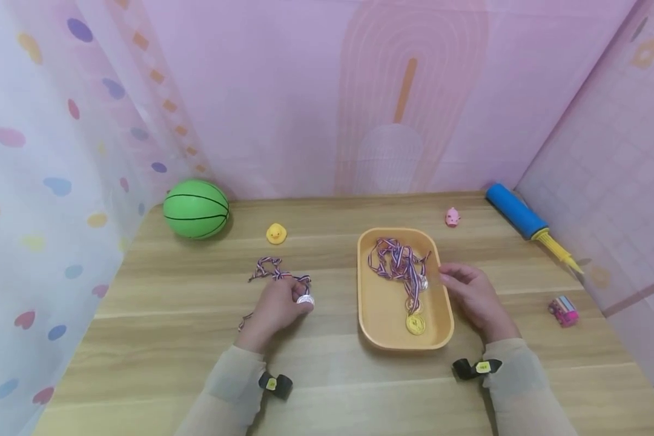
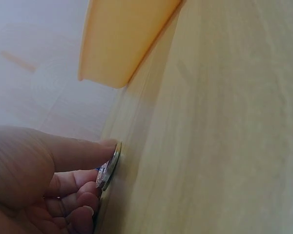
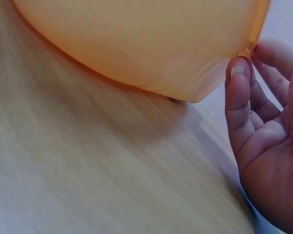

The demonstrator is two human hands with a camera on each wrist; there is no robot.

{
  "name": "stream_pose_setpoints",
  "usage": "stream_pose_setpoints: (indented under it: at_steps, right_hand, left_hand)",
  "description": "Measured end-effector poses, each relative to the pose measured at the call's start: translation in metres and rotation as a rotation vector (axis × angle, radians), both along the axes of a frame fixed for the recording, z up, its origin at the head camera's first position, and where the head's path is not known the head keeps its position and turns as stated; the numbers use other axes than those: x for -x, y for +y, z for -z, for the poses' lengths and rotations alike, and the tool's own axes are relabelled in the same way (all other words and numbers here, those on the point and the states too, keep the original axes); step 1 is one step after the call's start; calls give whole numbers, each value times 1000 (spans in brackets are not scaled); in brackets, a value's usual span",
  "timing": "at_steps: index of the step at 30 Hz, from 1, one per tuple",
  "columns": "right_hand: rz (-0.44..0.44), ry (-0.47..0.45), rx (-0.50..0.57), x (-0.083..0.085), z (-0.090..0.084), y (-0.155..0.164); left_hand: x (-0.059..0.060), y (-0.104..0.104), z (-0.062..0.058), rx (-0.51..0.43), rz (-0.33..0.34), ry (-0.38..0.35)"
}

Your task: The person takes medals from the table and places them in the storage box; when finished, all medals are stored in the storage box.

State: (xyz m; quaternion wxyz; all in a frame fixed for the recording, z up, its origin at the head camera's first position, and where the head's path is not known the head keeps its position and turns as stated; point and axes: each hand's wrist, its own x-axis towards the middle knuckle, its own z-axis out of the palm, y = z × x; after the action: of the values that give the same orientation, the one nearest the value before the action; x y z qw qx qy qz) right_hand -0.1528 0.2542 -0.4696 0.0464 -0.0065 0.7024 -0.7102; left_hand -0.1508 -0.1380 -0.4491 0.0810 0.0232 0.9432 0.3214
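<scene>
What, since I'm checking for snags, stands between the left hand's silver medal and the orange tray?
Nothing but bare tabletop separates the silver medal from the orange tray, whose raised side wall faces it.

Silver medal (image 1: pixel 305 300), white-striped ribbon (image 1: pixel 280 275), gold medal (image 1: pixel 415 324), orange tray (image 1: pixel 381 324), black-lined green ball (image 1: pixel 196 209), yellow duck (image 1: pixel 276 234)

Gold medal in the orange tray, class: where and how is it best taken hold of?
I'd pinch the gold medal by its left and right edges, from above: it lies flat, the orange tray walls it in, and a striped ribbon meets its far edge.
</scene>
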Motion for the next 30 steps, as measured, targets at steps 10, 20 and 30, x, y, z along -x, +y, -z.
stream_pose_setpoints:
  at_steps: [10,20,30]
  right_hand:
    - [2,9,28,-2,5,0]
    - [-4,32,81,0,3,1]
    - [3,20,91,-2,2,-2]
  left_hand:
    - [-2,2,0,20,-5,19]
    - [0,7,-6,-3,29,67]
    - [-5,11,-14,-47,-11,112]
